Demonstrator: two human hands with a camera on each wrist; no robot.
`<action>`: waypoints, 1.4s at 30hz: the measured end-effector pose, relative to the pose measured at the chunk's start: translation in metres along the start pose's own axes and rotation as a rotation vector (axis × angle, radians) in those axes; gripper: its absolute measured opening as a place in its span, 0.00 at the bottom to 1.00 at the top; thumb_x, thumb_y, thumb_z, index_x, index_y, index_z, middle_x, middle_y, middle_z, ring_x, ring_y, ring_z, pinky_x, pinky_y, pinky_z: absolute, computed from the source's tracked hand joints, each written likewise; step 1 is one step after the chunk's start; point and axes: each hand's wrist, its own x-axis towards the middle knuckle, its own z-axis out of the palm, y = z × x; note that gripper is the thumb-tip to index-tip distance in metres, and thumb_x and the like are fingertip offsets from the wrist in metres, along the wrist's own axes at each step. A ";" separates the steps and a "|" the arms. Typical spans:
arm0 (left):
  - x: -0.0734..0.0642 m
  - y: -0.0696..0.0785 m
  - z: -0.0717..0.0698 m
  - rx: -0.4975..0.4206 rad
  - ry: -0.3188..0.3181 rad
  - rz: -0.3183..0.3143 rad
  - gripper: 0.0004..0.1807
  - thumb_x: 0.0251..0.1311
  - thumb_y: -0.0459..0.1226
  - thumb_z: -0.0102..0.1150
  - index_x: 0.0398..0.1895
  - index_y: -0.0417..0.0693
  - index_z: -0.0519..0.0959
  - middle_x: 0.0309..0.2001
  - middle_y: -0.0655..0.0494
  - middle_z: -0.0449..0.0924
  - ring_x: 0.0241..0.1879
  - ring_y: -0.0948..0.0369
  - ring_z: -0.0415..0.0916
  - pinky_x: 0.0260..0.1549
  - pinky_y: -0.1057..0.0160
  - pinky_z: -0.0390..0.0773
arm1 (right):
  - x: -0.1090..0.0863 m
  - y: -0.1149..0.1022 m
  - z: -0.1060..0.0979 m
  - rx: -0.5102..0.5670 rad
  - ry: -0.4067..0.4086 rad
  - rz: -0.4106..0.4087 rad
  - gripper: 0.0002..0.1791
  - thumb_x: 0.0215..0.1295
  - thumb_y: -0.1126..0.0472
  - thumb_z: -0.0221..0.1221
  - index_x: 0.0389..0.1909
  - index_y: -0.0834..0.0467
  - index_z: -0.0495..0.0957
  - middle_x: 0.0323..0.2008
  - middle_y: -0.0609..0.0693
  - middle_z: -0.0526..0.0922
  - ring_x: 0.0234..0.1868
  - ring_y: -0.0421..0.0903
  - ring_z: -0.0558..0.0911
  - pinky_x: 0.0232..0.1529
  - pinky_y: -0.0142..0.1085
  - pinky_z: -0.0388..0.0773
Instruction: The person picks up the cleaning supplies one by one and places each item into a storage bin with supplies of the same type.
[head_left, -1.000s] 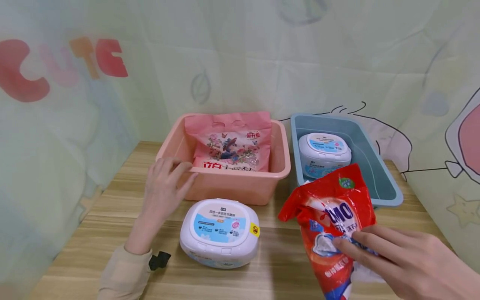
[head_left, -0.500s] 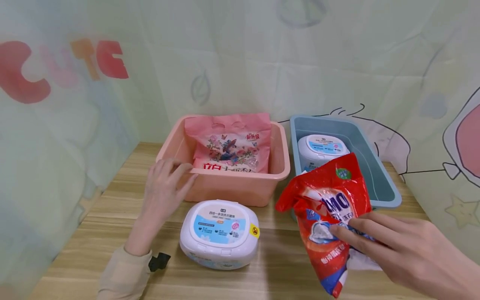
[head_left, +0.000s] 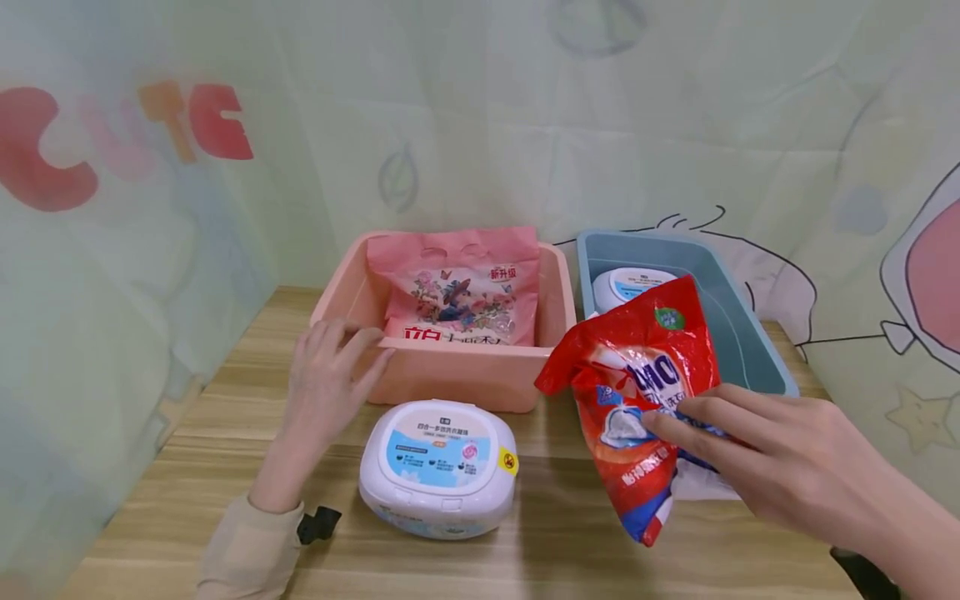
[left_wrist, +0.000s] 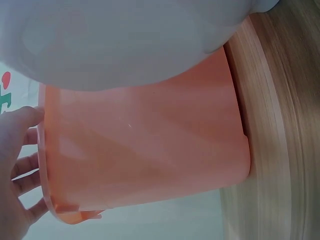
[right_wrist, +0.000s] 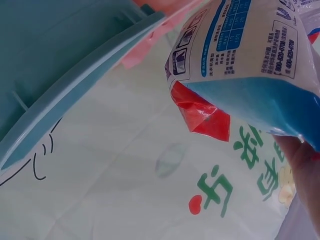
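Tabletop [head_left: 570, 558], red bag [head_left: 630, 387] aslant, top upward

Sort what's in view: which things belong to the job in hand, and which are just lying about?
Seemingly part of the job:
red bag, in the right hand;
pink bin, left hand on its rim;
blue bin;
pink bag, in the pink bin;
front tub;
rear tub, in the blue bin.

Likely just surroundings:
printed backdrop;
wooden tabletop.

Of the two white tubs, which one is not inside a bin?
The nearer tub: it stands on the table, in front of the pink bin; the other tub is in the blue bin.
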 end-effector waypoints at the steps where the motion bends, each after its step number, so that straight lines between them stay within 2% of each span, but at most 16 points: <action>1: 0.000 0.000 0.000 0.000 -0.002 -0.003 0.14 0.51 0.37 0.71 0.40 0.43 0.81 0.39 0.43 0.76 0.43 0.45 0.70 0.43 0.48 0.66 | 0.002 0.001 0.000 -0.003 -0.002 -0.001 0.29 0.75 0.43 0.33 0.54 0.48 0.80 0.38 0.43 0.83 0.35 0.39 0.79 0.20 0.31 0.77; 12: -0.001 -0.002 -0.003 0.013 -0.019 -0.029 0.15 0.51 0.37 0.71 0.40 0.43 0.80 0.41 0.43 0.76 0.46 0.45 0.70 0.46 0.46 0.66 | 0.021 0.012 0.006 0.021 0.015 -0.011 0.30 0.75 0.42 0.32 0.54 0.50 0.80 0.39 0.47 0.84 0.37 0.44 0.81 0.20 0.37 0.79; 18: -0.001 -0.001 -0.003 0.007 -0.014 -0.024 0.15 0.50 0.36 0.71 0.41 0.43 0.80 0.41 0.43 0.76 0.46 0.45 0.70 0.47 0.46 0.66 | 0.030 0.018 0.010 0.017 0.033 -0.023 0.27 0.75 0.46 0.34 0.53 0.51 0.81 0.38 0.46 0.84 0.36 0.44 0.81 0.19 0.35 0.77; 24: -0.001 -0.002 -0.002 0.010 0.003 -0.015 0.15 0.50 0.36 0.71 0.40 0.43 0.80 0.40 0.42 0.76 0.46 0.45 0.70 0.46 0.46 0.66 | 0.039 0.026 0.013 0.025 -0.012 -0.037 0.28 0.74 0.47 0.32 0.54 0.51 0.80 0.39 0.48 0.84 0.38 0.45 0.82 0.19 0.34 0.76; 26: -0.001 -0.002 -0.002 0.011 0.006 -0.012 0.15 0.50 0.36 0.71 0.40 0.43 0.80 0.40 0.42 0.76 0.46 0.45 0.70 0.46 0.45 0.66 | 0.042 0.029 0.014 0.031 -0.019 -0.038 0.24 0.73 0.50 0.38 0.55 0.50 0.80 0.40 0.49 0.84 0.38 0.45 0.82 0.19 0.35 0.76; 28: -0.001 -0.001 -0.002 0.010 0.007 -0.010 0.14 0.50 0.36 0.71 0.40 0.43 0.80 0.40 0.42 0.76 0.45 0.44 0.70 0.46 0.45 0.66 | 0.045 0.030 0.015 0.024 -0.022 -0.039 0.18 0.68 0.55 0.52 0.55 0.50 0.80 0.40 0.49 0.84 0.38 0.45 0.82 0.18 0.35 0.75; 30: -0.001 -0.001 -0.001 0.012 0.004 -0.010 0.14 0.50 0.36 0.71 0.40 0.43 0.80 0.40 0.42 0.76 0.45 0.45 0.70 0.46 0.45 0.66 | 0.049 0.031 0.015 0.009 -0.038 -0.037 0.24 0.56 0.59 0.65 0.56 0.50 0.79 0.40 0.49 0.84 0.39 0.45 0.82 0.18 0.35 0.75; 33: -0.001 -0.001 -0.001 0.011 0.002 -0.009 0.14 0.50 0.37 0.71 0.40 0.43 0.81 0.39 0.42 0.76 0.44 0.45 0.70 0.45 0.46 0.66 | 0.053 0.032 0.016 -0.018 -0.065 -0.029 0.37 0.36 0.60 0.76 0.56 0.49 0.79 0.40 0.49 0.84 0.39 0.45 0.82 0.18 0.35 0.76; 36: -0.001 -0.001 0.000 0.007 0.006 -0.003 0.14 0.50 0.37 0.71 0.40 0.43 0.81 0.39 0.43 0.76 0.43 0.45 0.70 0.43 0.47 0.66 | 0.057 0.034 0.019 -0.019 -0.067 -0.024 0.38 0.32 0.60 0.77 0.54 0.50 0.80 0.40 0.50 0.84 0.40 0.46 0.83 0.20 0.36 0.78; 42: 0.000 0.000 0.001 -0.004 0.024 0.008 0.14 0.50 0.36 0.71 0.39 0.43 0.81 0.38 0.44 0.76 0.42 0.46 0.70 0.41 0.48 0.66 | 0.065 0.036 0.024 -0.002 -0.057 -0.019 0.36 0.35 0.62 0.76 0.53 0.51 0.80 0.41 0.50 0.84 0.41 0.47 0.83 0.21 0.37 0.79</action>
